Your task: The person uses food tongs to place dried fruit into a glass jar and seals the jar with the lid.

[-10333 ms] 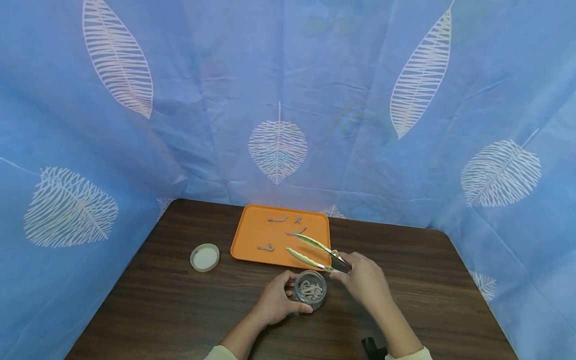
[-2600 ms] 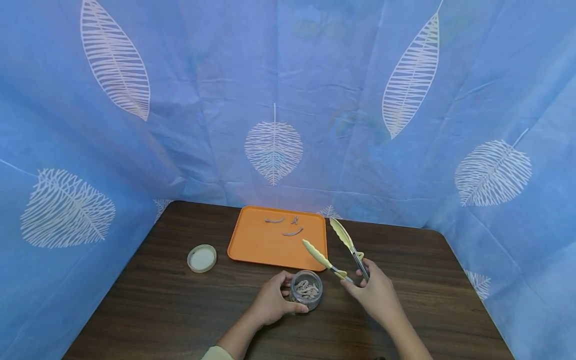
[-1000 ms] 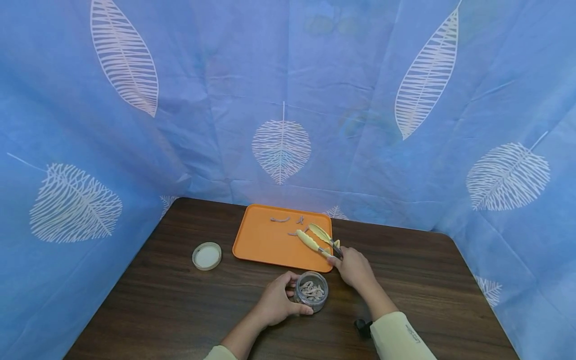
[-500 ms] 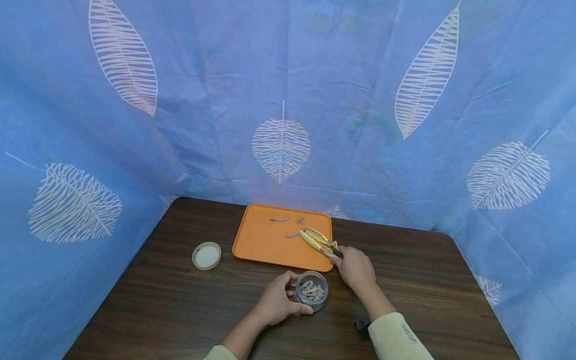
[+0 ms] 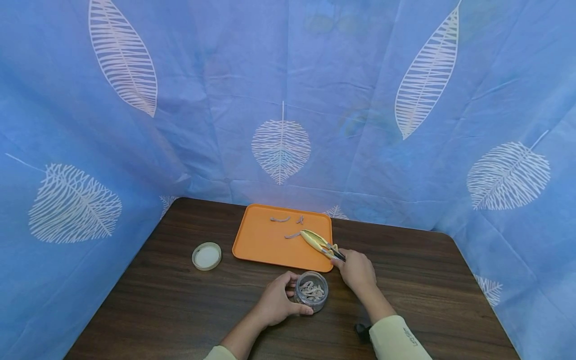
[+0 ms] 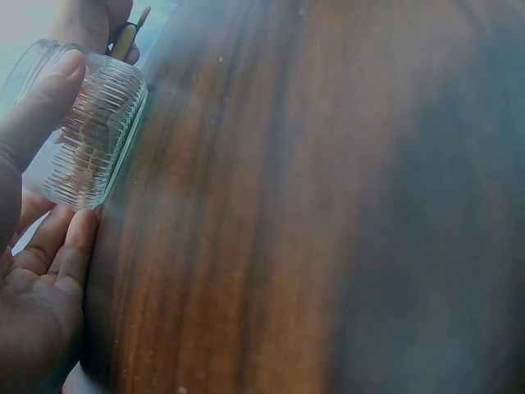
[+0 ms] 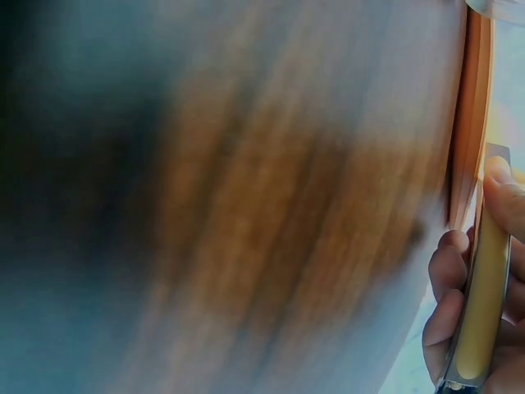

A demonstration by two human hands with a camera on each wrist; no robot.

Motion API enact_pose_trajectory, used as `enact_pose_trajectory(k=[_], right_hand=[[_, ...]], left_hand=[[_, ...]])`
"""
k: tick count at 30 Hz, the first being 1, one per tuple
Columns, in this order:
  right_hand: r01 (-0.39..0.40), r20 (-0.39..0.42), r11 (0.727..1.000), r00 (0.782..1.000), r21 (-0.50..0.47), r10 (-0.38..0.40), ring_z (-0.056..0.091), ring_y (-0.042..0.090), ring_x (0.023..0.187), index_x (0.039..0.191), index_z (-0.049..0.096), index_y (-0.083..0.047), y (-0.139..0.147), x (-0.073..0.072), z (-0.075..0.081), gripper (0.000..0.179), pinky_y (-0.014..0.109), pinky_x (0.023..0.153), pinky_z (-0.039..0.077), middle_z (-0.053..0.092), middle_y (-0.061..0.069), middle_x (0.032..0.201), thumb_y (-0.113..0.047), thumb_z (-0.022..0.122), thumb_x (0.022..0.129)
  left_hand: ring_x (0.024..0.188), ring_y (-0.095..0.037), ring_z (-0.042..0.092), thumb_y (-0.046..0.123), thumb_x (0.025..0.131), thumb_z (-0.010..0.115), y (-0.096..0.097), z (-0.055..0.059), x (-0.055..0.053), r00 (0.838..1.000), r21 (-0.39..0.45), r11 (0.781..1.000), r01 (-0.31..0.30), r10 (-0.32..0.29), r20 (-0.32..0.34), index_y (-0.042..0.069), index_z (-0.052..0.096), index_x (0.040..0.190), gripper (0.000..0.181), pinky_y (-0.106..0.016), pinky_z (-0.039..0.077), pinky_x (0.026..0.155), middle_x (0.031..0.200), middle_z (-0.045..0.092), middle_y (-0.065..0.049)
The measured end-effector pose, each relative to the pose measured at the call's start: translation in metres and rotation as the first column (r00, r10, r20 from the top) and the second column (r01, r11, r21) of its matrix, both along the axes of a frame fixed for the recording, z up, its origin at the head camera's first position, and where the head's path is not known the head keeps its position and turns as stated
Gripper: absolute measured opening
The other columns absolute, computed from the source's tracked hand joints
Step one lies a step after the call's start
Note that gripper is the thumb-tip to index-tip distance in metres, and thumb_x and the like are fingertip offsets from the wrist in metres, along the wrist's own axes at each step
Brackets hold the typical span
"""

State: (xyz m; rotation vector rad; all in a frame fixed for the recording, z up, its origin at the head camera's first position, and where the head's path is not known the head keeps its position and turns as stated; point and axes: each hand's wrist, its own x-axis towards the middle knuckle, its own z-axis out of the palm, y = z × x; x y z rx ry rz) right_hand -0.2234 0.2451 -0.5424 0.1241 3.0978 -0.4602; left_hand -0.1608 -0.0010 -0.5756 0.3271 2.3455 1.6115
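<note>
Working over the desk (image 5: 180, 300): steadying the half-filled jar (image 5: 311, 291) with the left hand (image 5: 275, 300) curled round it, squeezing yellow tongs (image 5: 317, 241) in the right hand (image 5: 357, 270) onto a strip (image 5: 292, 235) just ahead on the orange tray (image 5: 261, 242); leaving two pieces (image 5: 280, 219) beyond.

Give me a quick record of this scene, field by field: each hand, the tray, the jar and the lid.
left hand: holds the jar, on the table
right hand: grips the tongs, tips closed on a strip over the tray
jar: clear, open, pale strips inside
tray: orange, three strips near its far edge
lid: flat on the table, left of the tray
</note>
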Motion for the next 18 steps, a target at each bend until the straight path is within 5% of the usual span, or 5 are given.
enact_pose_trajectory(k=[18], right_hand=[[0.024,-0.063,0.999,0.998,-0.021,-0.026,0.072,0.045,0.120,0.145,0.069,-0.008,0.010,0.013,-0.003,0.054,0.061,0.095,0.061,0.073,0.022,0.140,-0.038,0.077,0.102]], left_hand=[[0.112,-0.019,0.070,0.027,0.071,0.105,0.001,-0.004,0.000,1.000,-0.007,1.000,-0.002,0.002,-0.012,0.017,0.068,0.132,0.072,-0.038,0.064,0.096,0.127,0.071,-0.004]])
